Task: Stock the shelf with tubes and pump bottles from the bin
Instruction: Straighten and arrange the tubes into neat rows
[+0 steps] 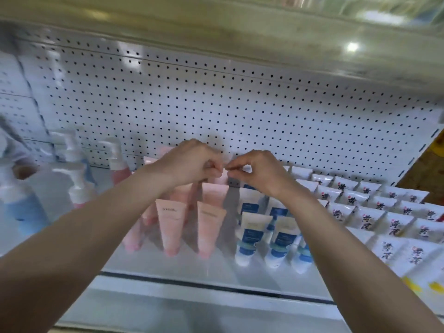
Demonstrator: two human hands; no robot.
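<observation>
Here, left hand point(189, 162) and right hand point(260, 173) meet at the back row, fingertips pinched narrowly on what seems to be a pink tube point(219, 180) standing cap-down on the shelf point(192, 267). Probably light, soft-walled and slick; the stiff crimped top is the best hold.

This is looking like a shop aisle. A white metal shelf point(168, 263) is standing against a perforated back panel point(264, 111), and an upper shelf point(216, 32) is running overhead. Identical goods are sitting in neat rows facing outward: pink tubes point(170, 227), blue and white tubes point(249, 236), white sachets point(394, 227) printed with characters, and pump bottles point(77, 183) at the left. A grey divider point(231, 195) is separating two rows.
</observation>
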